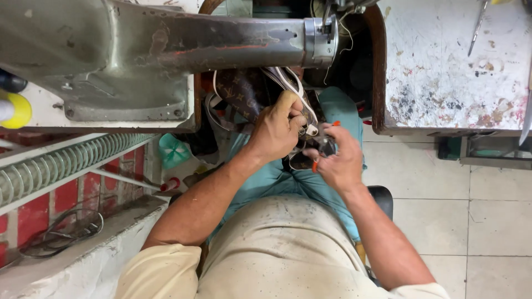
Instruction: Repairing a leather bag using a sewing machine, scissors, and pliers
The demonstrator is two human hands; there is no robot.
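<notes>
A big grey metal sewing machine arm [166, 50] runs across the top, from the left edge to its round end near the middle. To the right of it sits a white worktop [454, 72] with a dark wooden rim, all spotted with old paint and stains. A thin metal tool [477, 27] lies near the top edge of that worktop. Low on the left is a grey ledge with a coil of black cable [61, 235] on it. Above the ledge is a long metal spring rack [66, 163].

The person sits in the middle, in a cream shirt and blue-green trousers [277, 177]. A brown bag [249, 94] with a light pattern and a pale edge rests on the person's lap, just under the machine arm.

The left hand [277, 130] is squeezed shut on the bag's edge, pinching it by the zip. The right hand [338, 160] is just beside it, curled around a small cutter [324, 148] with orange handles. The cutter's tip is right at the bag's edge, next to the left fingers [296, 119]. The two hands are nearly touching.
</notes>
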